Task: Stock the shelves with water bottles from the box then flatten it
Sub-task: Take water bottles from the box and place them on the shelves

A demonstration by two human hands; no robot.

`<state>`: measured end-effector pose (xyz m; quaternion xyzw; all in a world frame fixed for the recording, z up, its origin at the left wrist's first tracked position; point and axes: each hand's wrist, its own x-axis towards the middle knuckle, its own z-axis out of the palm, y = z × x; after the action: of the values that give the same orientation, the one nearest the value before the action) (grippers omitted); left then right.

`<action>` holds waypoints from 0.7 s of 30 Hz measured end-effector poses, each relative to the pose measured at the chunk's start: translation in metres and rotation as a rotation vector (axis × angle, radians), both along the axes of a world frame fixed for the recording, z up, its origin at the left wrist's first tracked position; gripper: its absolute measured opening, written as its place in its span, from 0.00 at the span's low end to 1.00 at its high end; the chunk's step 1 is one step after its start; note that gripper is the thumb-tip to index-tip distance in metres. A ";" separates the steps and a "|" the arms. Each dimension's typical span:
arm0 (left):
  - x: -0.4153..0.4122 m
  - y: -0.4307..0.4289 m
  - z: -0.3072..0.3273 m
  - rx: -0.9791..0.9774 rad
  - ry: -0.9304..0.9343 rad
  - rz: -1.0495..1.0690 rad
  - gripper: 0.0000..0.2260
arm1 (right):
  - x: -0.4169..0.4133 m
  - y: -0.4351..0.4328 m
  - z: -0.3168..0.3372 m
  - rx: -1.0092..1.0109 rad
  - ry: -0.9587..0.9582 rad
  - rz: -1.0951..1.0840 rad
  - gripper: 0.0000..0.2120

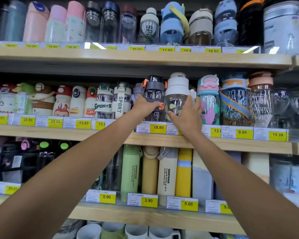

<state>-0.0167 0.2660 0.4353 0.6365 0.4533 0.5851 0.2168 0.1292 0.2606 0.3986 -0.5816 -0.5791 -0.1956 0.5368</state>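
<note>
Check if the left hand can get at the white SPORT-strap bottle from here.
Probably yes. The SPORT-strap bottle stands at the shelf front with nothing before it, close beside the left hand. That hand grips the black bottle, though, and must let go first.

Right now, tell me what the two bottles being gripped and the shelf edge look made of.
Black-lidded bottle: clear glossy plastic body, probably; you see through it, with highlights; matte dark lid. White-lidded bottle: likewise transparent, plastic or glass unclear; matte white lid. Shelf edge: pale wood-grain, possibly laminate.
</note>
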 end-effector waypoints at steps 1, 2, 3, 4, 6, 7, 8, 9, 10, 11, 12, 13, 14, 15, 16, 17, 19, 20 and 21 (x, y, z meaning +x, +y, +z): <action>-0.001 -0.002 0.001 -0.007 -0.104 -0.048 0.24 | 0.000 -0.001 0.000 -0.009 0.003 0.007 0.41; -0.002 -0.005 0.002 -0.012 -0.202 -0.087 0.17 | 0.001 -0.002 -0.001 -0.019 0.007 0.019 0.41; -0.002 -0.008 0.005 -0.008 -0.291 -0.113 0.10 | 0.002 -0.004 -0.001 -0.029 0.010 0.036 0.40; -0.003 -0.011 0.007 -0.003 -0.360 -0.130 0.07 | 0.002 -0.005 -0.002 -0.039 0.008 0.055 0.39; -0.004 -0.018 0.010 0.008 -0.422 -0.173 0.09 | 0.003 -0.008 -0.004 -0.052 0.006 0.091 0.38; -0.005 -0.020 0.010 0.016 -0.414 -0.173 0.09 | 0.004 -0.009 -0.004 -0.054 0.004 0.102 0.37; -0.005 -0.024 0.009 0.025 -0.382 -0.152 0.10 | 0.004 -0.011 -0.005 -0.056 0.000 0.108 0.36; -0.004 -0.028 0.008 0.037 -0.353 -0.131 0.11 | 0.003 -0.013 -0.005 -0.058 -0.005 0.111 0.35; -0.003 -0.031 0.006 0.051 -0.323 -0.104 0.13 | 0.003 -0.015 -0.006 -0.053 -0.014 0.118 0.33; -0.001 -0.034 0.002 0.069 -0.301 -0.090 0.14 | 0.003 -0.017 -0.007 -0.045 -0.023 0.128 0.31; 0.001 -0.038 -0.001 0.091 -0.283 -0.081 0.17 | 0.003 -0.019 -0.009 -0.039 -0.031 0.137 0.30; 0.004 -0.041 -0.006 0.106 -0.261 -0.079 0.21 | 0.003 -0.023 -0.011 -0.040 -0.039 0.142 0.30; 0.007 -0.045 -0.012 0.120 -0.234 -0.073 0.23 | 0.003 -0.026 -0.013 -0.044 -0.053 0.141 0.31; 0.010 -0.049 -0.019 0.141 -0.217 -0.065 0.24 | 0.005 -0.030 -0.015 -0.044 -0.066 0.140 0.31; 0.013 -0.053 -0.026 0.168 -0.210 -0.065 0.24 | 0.006 -0.035 -0.017 -0.035 -0.074 0.142 0.30; 0.017 -0.057 -0.032 0.207 -0.211 -0.072 0.23 | 0.007 -0.041 -0.020 -0.022 -0.081 0.146 0.28; 0.027 -0.063 -0.046 0.284 -0.226 -0.097 0.18 | 0.013 -0.053 -0.029 0.008 -0.093 0.143 0.22; 0.033 -0.066 -0.055 0.305 -0.242 -0.111 0.15 | 0.017 -0.060 -0.035 0.020 -0.097 0.139 0.20; 0.041 -0.067 -0.066 0.318 -0.256 -0.129 0.14 | 0.023 -0.066 -0.043 0.024 -0.093 0.131 0.18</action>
<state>0.0240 0.1994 0.3697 0.6108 0.2824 0.7104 0.2062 0.1520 0.1942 0.3559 -0.5260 -0.6381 -0.1938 0.5279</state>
